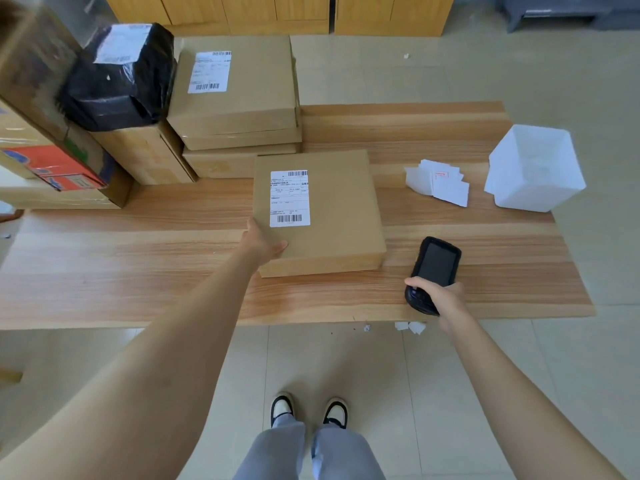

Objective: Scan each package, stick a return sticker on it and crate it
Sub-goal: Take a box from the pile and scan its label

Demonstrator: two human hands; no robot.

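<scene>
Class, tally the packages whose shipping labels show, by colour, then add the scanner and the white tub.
Brown box: 2
Black parcel: 1
Scanner: 1
White tub: 1
Total: 5

This looks like a small parcel-handling room, a returns or dispatch station. A long pale wooden-plank table stands on a beige tiled floor. The left hand holds the corner of a flat brown cardboard box with a white barcode label. Beyond and left of that hand are stacked brown cardboard parcels and a black plastic-wrapped parcel. The right hand grips a black handheld scanner. Beyond it lie loose white paper stickers and a white square plastic bin. Light wooden cabinets line the far wall.
</scene>
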